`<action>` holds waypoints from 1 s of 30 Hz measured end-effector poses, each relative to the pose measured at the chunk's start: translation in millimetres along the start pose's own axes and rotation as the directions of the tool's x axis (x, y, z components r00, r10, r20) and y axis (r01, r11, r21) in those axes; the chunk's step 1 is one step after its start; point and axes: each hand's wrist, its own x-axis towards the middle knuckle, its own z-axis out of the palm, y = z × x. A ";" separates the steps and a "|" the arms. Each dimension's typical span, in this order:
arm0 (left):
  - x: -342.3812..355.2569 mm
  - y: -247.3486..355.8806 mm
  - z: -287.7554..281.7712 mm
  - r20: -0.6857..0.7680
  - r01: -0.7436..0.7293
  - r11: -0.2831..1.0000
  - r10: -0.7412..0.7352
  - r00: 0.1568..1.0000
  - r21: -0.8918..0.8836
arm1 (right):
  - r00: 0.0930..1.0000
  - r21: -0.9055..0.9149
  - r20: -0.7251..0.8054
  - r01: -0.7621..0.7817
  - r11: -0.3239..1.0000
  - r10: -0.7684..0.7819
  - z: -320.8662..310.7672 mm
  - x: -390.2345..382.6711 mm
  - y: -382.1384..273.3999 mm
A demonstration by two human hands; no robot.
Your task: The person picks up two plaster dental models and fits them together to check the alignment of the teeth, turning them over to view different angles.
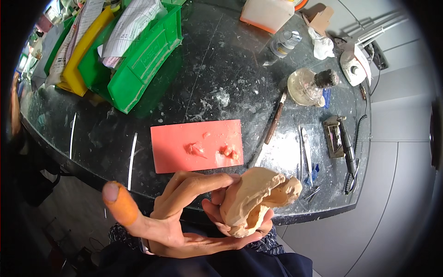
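One left hand, thumb stuck out and fingers curled, cradles one tan plaster cast above the near edge of the dark table. A right hand seems to support it beneath, fingers mostly hidden. Behind lie one pink wax sheet, two green bins and one glass burner.

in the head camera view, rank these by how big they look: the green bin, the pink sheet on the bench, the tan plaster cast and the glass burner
1. green bin
2. pink sheet
3. tan plaster cast, though it is held close to the camera, so its place against the sheet is unsure
4. glass burner
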 end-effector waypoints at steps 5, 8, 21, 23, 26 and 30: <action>6.7 -5.8 -30.0 0.407 0.134 0.983 -0.073 0.910 -0.125 | 0.962 -0.125 0.112 0.261 0.957 -0.248 4.2 9.8 11.1; 7.1 -7.7 -34.8 0.444 0.282 0.892 -0.105 0.890 -0.354 | 0.892 -0.231 0.161 0.450 0.863 -0.422 13.1 10.2 13.7; -0.5 -29.8 -51.4 0.456 0.014 0.952 0.133 0.880 -0.305 | 0.727 -0.466 0.357 0.683 0.562 -0.587 15.2 20.3 12.5; -3.2 -29.5 -49.6 0.422 -0.011 0.949 0.151 0.894 -0.315 | 0.713 -0.462 0.366 0.697 0.549 -0.598 14.2 21.3 13.9; -8.7 -29.7 -43.9 0.347 -0.044 0.930 0.179 0.921 -0.364 | 0.698 -0.472 0.375 0.710 0.522 -0.610 13.4 21.3 14.3; -14.6 -26.7 -44.0 0.298 -0.024 0.910 0.160 0.941 -0.414 | 0.681 -0.464 0.389 0.727 0.507 -0.621 14.9 19.4 11.1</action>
